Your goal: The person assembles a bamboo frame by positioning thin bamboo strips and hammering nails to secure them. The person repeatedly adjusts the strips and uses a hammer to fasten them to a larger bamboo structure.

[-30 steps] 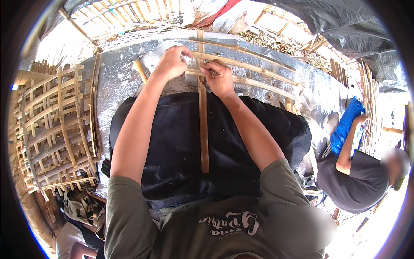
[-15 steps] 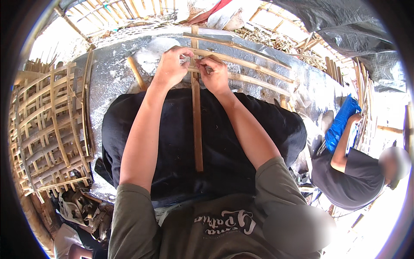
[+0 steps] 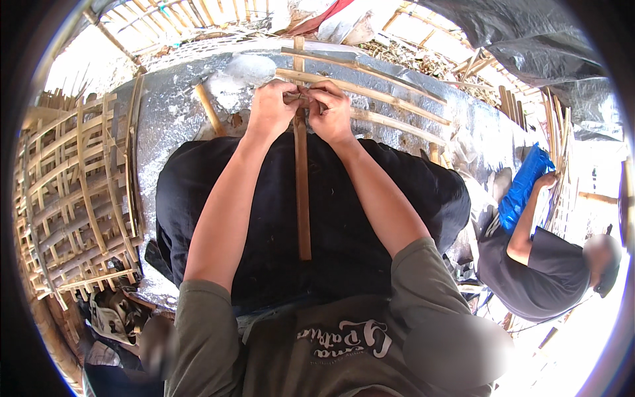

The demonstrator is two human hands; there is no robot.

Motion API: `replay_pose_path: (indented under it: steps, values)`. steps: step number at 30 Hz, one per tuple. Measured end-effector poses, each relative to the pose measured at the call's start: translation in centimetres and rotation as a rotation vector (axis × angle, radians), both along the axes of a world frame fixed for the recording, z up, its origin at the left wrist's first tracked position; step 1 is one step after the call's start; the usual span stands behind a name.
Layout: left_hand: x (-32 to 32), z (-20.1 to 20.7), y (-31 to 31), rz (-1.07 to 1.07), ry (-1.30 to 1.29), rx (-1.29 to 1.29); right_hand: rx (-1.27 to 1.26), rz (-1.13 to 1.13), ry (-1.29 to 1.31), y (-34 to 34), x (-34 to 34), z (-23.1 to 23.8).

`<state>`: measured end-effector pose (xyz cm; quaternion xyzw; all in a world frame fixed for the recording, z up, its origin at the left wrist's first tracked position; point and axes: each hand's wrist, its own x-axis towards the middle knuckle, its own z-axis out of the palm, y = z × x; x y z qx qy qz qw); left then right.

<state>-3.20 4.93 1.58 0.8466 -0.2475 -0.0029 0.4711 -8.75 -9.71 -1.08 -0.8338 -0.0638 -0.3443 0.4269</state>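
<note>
A long bamboo strip (image 3: pixel 302 192) lies lengthwise over the dark cloth on my lap. Three bamboo slats cross its far part toward the right: a far slat (image 3: pixel 370 71), a middle slat (image 3: pixel 390 101) and a near slat (image 3: pixel 400 128). My left hand (image 3: pixel 270 111) is pinched closed at the strip, between the middle and near slats. Right beside it, my right hand (image 3: pixel 332 114) is pinched closed too, fingertips almost meeting the left ones. Whatever is between the fingers is too small to make out.
Woven bamboo lattice panels (image 3: pixel 73 192) are stacked at the left. A short bamboo piece (image 3: pixel 210 110) lies on the grey sheet (image 3: pixel 165 112). At the right a co-worker in a dark shirt (image 3: pixel 529 278) sits beside a blue plastic bundle (image 3: pixel 526 188).
My left hand has come down and right, its fingers closing in toward the right hand's. The lengthwise strip has shifted slightly away. Another person's blurred head has appeared at the lower left.
</note>
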Motion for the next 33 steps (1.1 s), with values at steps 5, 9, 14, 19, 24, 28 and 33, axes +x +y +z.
replay_pose_path:
  steps: [5,9,14,19,24,28,33]
  values:
    - [-0.2,-0.1,-0.5,0.043,-0.051,0.048,-0.001,-0.003,0.016,0.0,-0.1,0.1]
    - [-0.2,-0.3,-0.6,0.049,-0.090,-0.008,0.003,-0.006,0.005,0.0,-0.1,0.0]
    - [0.0,-0.8,-0.4,0.042,-0.101,0.019,0.008,-0.030,-0.024,-0.2,0.1,0.1]
    - [-0.3,-0.2,-0.4,0.104,0.019,-0.069,0.176,0.053,0.053,-0.3,-0.1,0.4]
    - [-0.1,-0.4,-0.4,0.097,0.035,-0.052,0.238,0.048,-0.015,-0.7,0.4,-0.5]
    - [-0.1,-0.1,-0.3,0.068,0.032,-0.025,0.301,0.058,0.000,-0.8,0.3,-0.3]
    - [0.0,0.1,-0.3,0.050,0.065,-0.009,0.288,0.059,-0.020,-0.8,0.4,-0.4]
